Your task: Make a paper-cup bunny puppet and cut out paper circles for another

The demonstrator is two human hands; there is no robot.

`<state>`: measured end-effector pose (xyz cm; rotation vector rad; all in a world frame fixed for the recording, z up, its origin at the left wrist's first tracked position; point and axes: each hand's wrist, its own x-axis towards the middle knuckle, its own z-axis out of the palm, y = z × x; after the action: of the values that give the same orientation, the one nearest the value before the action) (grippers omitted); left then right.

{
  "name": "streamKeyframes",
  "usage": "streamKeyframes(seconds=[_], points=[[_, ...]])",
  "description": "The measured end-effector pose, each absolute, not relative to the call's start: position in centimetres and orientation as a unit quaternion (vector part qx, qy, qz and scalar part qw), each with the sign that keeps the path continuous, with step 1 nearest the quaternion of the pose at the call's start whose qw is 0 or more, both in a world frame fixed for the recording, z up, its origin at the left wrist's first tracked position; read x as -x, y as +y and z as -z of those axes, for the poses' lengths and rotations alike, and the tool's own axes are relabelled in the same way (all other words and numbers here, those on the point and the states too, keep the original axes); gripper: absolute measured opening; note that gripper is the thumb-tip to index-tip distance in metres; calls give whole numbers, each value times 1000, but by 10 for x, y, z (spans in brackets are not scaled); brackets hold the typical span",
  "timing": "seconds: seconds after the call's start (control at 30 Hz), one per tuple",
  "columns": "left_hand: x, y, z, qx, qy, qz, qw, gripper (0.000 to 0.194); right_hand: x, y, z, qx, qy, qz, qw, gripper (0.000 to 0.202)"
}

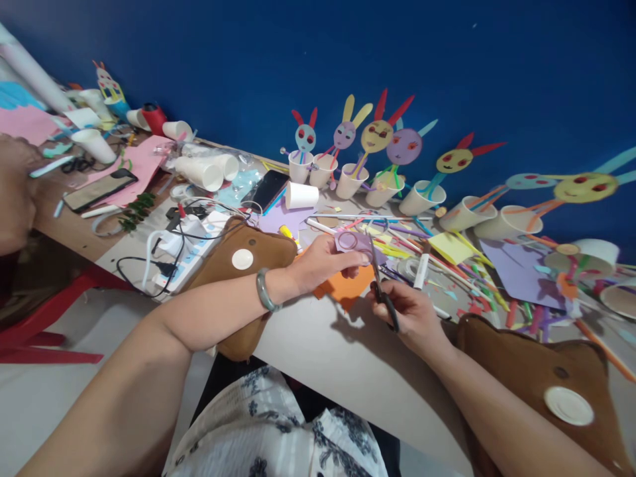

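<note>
Between the fingers of my left hand (322, 265) is a small piece of purple paper (346, 241) with a round outline drawn on it. My right hand (410, 311) grips a pair of scissors (381, 295) by its dark handles, blades pointing up and away from me. The blades reach the right edge of the purple paper; whether they are cutting into it I cannot tell. Below my left hand, orange paper (342, 289) lies on the grey table (318, 351). A white marker (422, 270) rests just beyond my right hand.
Paper cups with rabbit-faced figures (377, 137) line the blue wall. Coloured sticks and scraps (477, 278) litter the right side. Brown cushions (536, 358) flank my arms. A power strip (186, 258) with cables sits left. Another person's hand (17, 172) is at the far left.
</note>
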<state>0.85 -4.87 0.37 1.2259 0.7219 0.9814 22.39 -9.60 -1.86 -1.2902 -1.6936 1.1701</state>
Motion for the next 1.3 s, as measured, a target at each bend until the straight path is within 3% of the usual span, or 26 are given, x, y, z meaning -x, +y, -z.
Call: streamKeyframes(seconds=[0.67, 1.3], points=[[-5, -50, -15, -565, 318, -438, 623, 30, -230, -93, 27, 493, -641, -463, 363, 32], [-4, -46, -10, -569, 313, -443, 618, 27, -230, -93, 26, 497, -639, -464, 360, 30]])
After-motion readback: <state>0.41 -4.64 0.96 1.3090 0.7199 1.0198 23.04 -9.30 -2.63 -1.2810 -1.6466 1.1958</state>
